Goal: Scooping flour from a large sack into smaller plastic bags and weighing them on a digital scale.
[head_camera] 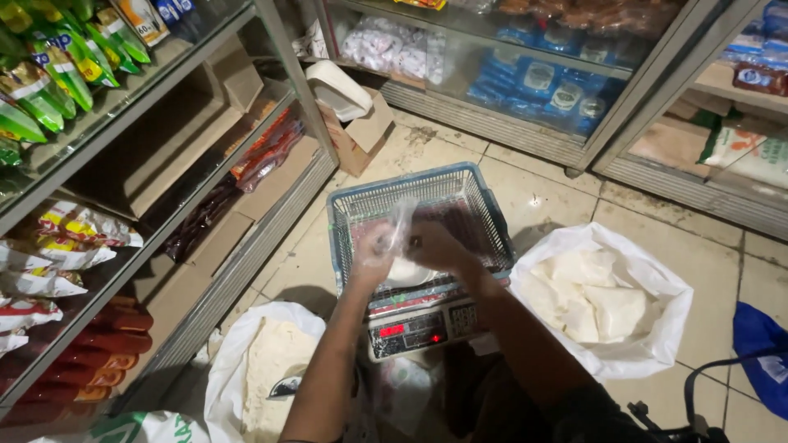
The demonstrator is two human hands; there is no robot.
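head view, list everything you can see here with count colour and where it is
plastic bag: one, clear, held up between both hands, white powder at its bottom
scale: one, silver with red digits, on the floor under the bag
basket: one, blue, on the floor behind the scale
sack of filled bags: one, white, right of the scale
sack of powder: one, white, lower left, with a scoop in it
cardboard box: one, brown, by the shelf corner
snack packs: several, green, top shelf left
left hand: grips the bag
right hand: grips the bag
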